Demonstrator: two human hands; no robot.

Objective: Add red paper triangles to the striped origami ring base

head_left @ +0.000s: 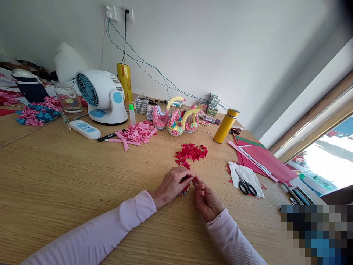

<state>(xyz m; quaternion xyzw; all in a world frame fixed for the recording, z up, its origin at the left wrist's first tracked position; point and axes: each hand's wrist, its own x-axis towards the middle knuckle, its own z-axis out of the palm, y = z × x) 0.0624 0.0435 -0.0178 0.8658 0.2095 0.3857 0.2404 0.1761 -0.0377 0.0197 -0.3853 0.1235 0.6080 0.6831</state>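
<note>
My left hand (172,183) rests on the wooden table (68,176) and covers a small piece built of folded paper units (184,190), red with some blue showing under the fingers. My right hand (205,198) pinches a small red folded paper triangle (196,179) at the fingertips, touching the left hand's fingers. Just beyond both hands lies a heap of red folded triangles (191,152). Both wrists wear pale pink sleeves.
Scissors (245,186) lie on white paper at the right beside red and green paper sheets (264,158). Farther back stand a yellow flask (226,125), paper swans (176,117), pink paper strips (136,133), a white fan (102,95) and a power strip (85,129).
</note>
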